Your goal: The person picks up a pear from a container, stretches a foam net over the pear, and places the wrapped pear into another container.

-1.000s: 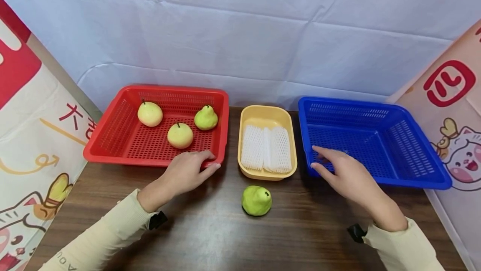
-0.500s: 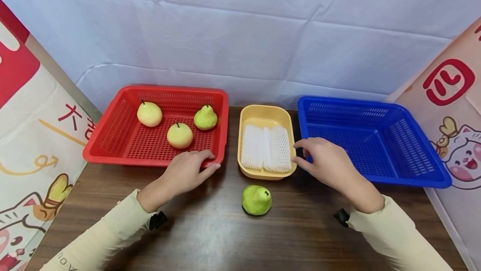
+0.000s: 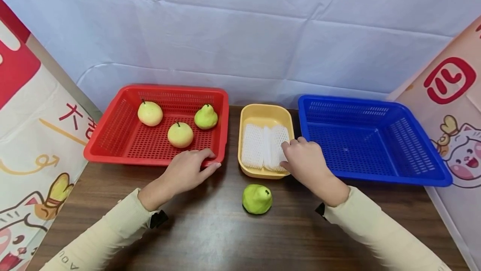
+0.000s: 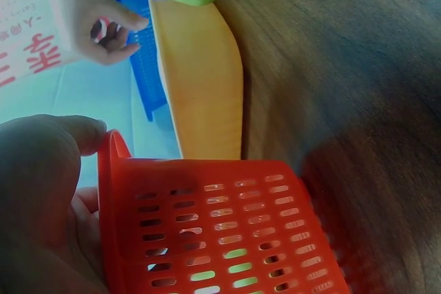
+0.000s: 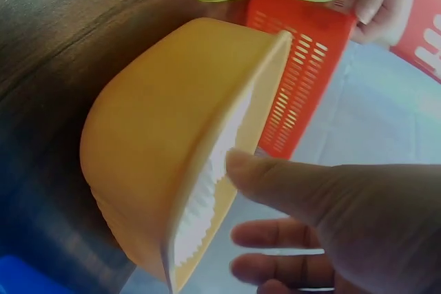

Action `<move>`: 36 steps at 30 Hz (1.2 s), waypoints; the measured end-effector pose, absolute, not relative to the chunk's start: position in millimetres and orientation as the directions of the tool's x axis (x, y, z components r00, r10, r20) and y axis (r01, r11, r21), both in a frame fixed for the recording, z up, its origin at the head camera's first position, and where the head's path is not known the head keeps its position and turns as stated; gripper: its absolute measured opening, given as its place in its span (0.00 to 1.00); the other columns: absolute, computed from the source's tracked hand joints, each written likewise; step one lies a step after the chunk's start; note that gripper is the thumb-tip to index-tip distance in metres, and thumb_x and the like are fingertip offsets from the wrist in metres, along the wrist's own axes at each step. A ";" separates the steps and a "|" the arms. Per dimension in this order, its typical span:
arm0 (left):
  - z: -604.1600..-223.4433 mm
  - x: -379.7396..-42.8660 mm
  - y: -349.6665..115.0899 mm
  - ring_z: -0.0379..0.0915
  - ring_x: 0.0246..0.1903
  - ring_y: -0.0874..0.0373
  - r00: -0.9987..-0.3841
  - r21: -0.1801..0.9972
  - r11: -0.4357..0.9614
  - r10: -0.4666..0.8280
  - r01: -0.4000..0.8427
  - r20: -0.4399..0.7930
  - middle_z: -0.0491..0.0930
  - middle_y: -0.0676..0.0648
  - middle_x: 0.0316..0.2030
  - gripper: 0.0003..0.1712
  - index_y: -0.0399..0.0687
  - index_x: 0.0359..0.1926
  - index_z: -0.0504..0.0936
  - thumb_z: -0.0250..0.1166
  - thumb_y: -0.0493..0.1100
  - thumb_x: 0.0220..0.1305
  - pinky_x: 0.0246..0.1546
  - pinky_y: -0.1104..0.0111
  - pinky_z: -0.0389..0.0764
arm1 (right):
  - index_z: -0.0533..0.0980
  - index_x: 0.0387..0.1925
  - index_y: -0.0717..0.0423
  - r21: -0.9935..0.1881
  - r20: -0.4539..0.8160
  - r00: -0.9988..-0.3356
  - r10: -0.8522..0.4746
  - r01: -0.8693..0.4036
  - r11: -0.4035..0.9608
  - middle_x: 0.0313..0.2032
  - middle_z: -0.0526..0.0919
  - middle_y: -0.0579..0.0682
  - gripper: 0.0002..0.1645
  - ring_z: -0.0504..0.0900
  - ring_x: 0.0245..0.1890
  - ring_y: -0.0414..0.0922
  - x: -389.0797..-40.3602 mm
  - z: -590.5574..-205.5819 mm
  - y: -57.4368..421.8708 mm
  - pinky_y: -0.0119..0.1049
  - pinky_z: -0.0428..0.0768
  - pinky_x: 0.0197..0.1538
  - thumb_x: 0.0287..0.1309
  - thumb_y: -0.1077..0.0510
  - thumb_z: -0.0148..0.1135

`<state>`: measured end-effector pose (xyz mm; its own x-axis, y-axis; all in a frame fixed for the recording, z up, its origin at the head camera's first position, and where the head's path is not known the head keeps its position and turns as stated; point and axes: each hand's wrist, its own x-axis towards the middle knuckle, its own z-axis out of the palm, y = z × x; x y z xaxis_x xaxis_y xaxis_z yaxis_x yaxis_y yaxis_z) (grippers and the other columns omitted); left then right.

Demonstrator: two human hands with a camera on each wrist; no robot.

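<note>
We have our left hand (image 3: 184, 173) gripping the near right corner of the red basket (image 3: 222, 131), thumb on one side of the rim and fingers on the other. Our right hand (image 3: 306, 160) hovers at the right side of the yellow tray (image 3: 267, 114), thumb and fingers apart with nothing between them; we cannot tell whether a fingertip touches the white foam nets (image 3: 252, 145). As we judge it, little is done: one green pear (image 3: 256, 201) sits bare on the table (image 3: 225, 244), just in front of the tray, while two pale yellow pears (image 3: 180, 135) and another green one lie unwrapped in the red basket. The nets lie flat in the tray, none around any fruit we see.
</note>
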<state>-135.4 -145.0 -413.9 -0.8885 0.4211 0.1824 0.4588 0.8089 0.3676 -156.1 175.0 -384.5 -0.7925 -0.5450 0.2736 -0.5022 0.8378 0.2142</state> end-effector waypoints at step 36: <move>-415.0 -136.1 -145.3 0.84 0.38 0.51 -0.888 0.374 0.806 0.424 0.460 0.179 0.87 0.49 0.39 0.17 0.48 0.47 0.84 0.66 0.55 0.69 0.36 0.55 0.82 | 0.63 0.12 0.54 0.243 0.251 -0.851 -0.460 -0.405 0.881 0.11 0.68 0.51 0.23 0.72 0.13 0.49 -162.1 -405.3 161.5 0.44 0.71 0.13 0.45 0.64 0.71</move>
<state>-136.1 -145.3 -415.0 -0.8880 0.4236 0.1793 0.4597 0.8055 0.3738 -162.1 161.5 -405.3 -0.8515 -0.4604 0.2510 -0.4048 0.8814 0.2434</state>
